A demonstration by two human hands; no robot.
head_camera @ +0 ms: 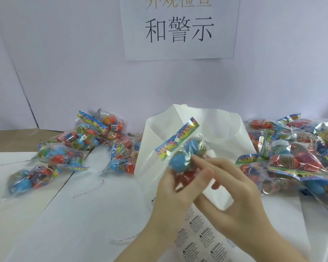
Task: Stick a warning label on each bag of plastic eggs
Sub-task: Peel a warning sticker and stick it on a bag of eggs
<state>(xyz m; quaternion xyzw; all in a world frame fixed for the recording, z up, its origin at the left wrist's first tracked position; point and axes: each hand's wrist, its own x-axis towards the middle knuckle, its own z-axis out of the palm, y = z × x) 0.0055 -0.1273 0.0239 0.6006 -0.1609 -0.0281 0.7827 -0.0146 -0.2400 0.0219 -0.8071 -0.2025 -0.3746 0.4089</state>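
In the head view, the left hand grips a bag of plastic eggs from below, thumb and fingers curled round its lower part, the colourful header card tilted up beyond the fingertips. The right hand has its fingers nearly straight, the index fingertip touching the bag's front just beside the blue egg. Beneath both wrists lies the sheet of warning labels. Loose bags lie left of the fingers and heaped to the right.

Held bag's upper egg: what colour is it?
Blue; the plastic egg in the clear held bag shows best in the head view.
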